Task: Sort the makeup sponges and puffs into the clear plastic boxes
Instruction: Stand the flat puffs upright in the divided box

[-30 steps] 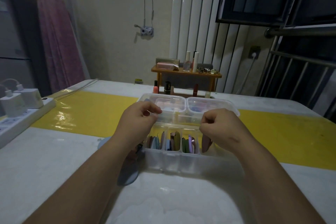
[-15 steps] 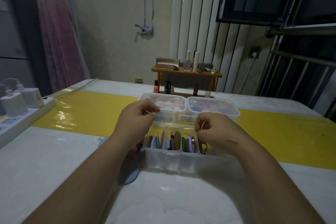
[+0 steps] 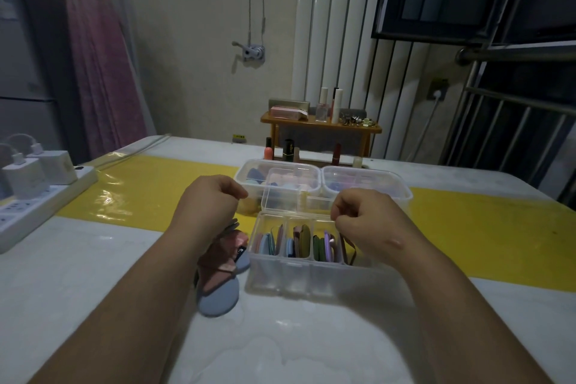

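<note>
Found a clear plastic box with four compartments [image 3: 311, 277] in the middle of the white table [image 3: 93, 274], packed with flat makeup puffs in blue, pink, green and purple [image 3: 299, 240] set on edge. Saw the right hand [image 3: 367, 224] curled over the box's three-o'clock compartment, with the ribbon of a brown puff [image 3: 346, 246] running down from under its fingers — could not tell whether pinched or only touched. Saw the left hand [image 3: 212, 203] at ten o'clock of the box, fingers rolled in, thumb against forefinger — could not tell if closed on anything. Spotted a loose heap of round blue and pink puffs [image 3: 218, 284] at nine o'clock, just beside the box wall and partly under the left wrist. Made out a pair of clear round-cornered tubs [image 3: 367, 169] at twelve o'clock, holding blue and pink sponges, and a white power strip with chargers [image 3: 40, 203] well apart toward nine.
</note>
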